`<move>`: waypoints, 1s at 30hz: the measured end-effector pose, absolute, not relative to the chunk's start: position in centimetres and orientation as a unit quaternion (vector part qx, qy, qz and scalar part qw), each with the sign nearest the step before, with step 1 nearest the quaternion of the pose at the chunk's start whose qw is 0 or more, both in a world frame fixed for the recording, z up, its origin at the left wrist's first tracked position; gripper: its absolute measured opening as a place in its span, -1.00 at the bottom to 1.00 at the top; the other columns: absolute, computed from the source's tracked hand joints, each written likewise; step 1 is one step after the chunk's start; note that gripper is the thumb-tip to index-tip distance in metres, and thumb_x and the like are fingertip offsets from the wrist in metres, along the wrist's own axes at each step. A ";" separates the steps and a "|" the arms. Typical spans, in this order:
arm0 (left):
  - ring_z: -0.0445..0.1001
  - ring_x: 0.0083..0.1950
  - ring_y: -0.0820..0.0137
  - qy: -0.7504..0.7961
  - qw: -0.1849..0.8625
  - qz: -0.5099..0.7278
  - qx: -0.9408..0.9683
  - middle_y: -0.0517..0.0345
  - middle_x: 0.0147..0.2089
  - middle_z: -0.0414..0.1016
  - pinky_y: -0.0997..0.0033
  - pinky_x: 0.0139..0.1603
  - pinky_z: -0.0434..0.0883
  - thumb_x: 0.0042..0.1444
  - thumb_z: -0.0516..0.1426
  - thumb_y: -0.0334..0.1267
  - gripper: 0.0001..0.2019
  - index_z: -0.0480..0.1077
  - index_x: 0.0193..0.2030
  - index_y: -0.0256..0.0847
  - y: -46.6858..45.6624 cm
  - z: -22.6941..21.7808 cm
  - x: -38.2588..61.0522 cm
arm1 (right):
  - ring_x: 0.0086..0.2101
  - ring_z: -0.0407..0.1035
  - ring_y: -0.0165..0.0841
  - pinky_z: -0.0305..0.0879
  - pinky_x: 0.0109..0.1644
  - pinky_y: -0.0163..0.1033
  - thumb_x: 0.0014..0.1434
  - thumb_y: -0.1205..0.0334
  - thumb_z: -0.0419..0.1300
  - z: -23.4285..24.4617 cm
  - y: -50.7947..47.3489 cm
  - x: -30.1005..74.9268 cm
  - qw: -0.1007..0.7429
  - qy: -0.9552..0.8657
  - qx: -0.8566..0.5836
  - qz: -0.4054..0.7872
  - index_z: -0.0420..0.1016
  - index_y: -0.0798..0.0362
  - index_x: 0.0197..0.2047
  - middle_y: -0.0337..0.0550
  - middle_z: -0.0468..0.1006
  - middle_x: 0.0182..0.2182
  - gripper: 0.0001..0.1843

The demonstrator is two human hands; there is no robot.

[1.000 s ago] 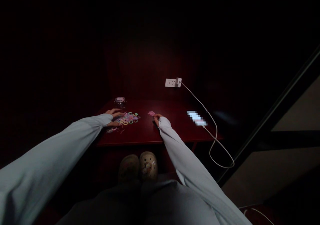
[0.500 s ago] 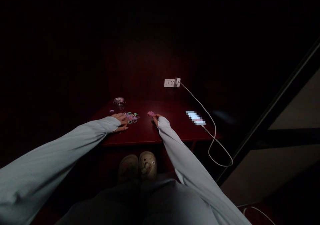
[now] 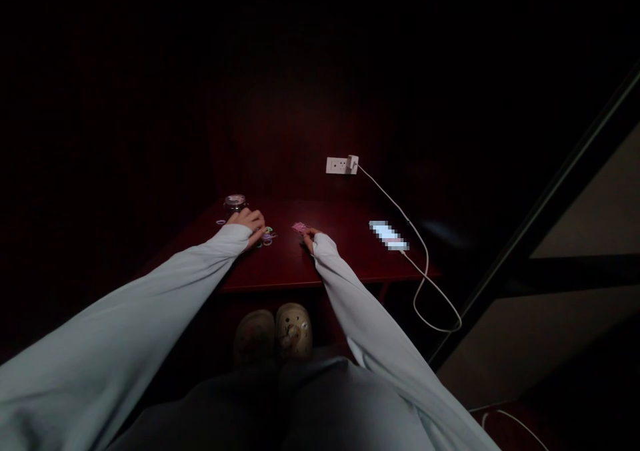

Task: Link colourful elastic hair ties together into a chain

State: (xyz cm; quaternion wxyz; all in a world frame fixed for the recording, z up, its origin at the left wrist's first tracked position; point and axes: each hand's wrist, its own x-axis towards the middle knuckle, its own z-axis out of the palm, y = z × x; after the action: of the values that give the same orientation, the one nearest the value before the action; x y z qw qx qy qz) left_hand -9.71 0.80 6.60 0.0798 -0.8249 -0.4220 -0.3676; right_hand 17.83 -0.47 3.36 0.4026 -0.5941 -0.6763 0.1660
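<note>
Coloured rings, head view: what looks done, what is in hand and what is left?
Done: most coloured rings sit bunched in one pile. In hand: the left hand rests on that pile; the right hand touches a pink piece. Left: one stray ring lies apart by the glass jar.

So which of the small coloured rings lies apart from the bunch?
The lone ring left of the left hand, just before the jar; the other rings cluster at that hand's fingertips.

Dim room, dark red bench (image 3: 325, 264), left hand (image 3: 249, 221) over coloured rings (image 3: 267, 236) beside a small jar (image 3: 235, 202), right hand (image 3: 308, 237) touching a pink packet (image 3: 299, 227), lit phone (image 3: 389, 235) on white cable (image 3: 425, 264).
</note>
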 end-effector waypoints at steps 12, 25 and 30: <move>0.34 -0.43 0.34 -0.388 -0.282 -0.555 -0.680 0.19 -0.49 0.33 0.35 -0.38 0.35 0.10 0.25 0.37 -0.42 0.32 -0.56 -0.10 0.7 2.6 -0.4 | -0.11 0.65 -0.31 0.43 0.08 -0.33 0.63 -0.06 -0.02 6.8 -6.9 15.3 0.270 -0.777 -0.537 0.185 0.81 -0.14 -0.10 -0.21 0.77 -0.22 -0.44; 0.33 -0.58 0.39 -0.348 -0.387 -0.566 -0.639 0.24 -0.59 0.38 0.37 -0.51 0.33 -0.05 0.26 0.57 -0.32 0.32 -0.49 -0.08 -0.1 3.1 -1.0 | -0.21 0.53 -0.39 0.32 -0.08 -0.38 0.56 0.00 0.11 6.8 -7.1 15.2 0.290 -0.768 -0.537 0.196 0.77 -0.17 -0.06 -0.33 0.73 -0.24 -0.63; 0.45 -0.33 0.30 -0.361 -0.365 -0.570 -0.641 0.15 -0.47 0.47 0.34 -0.28 0.45 -0.04 0.28 0.47 -0.39 0.38 -0.52 -0.09 0.2 3.2 -1.3 | -0.35 0.39 -0.44 0.23 -0.23 -0.39 0.45 -0.03 0.25 6.4 -6.8 15.2 0.292 -0.761 -0.538 0.218 0.73 -0.08 -0.03 -0.35 0.65 -0.31 -0.71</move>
State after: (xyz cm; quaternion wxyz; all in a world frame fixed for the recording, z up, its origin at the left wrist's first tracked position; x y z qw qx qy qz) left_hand -1.28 0.25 3.21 -0.3654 -0.6414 -0.3611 -0.5698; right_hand 15.15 -6.76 6.43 0.2915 -0.5375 -0.7606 0.2181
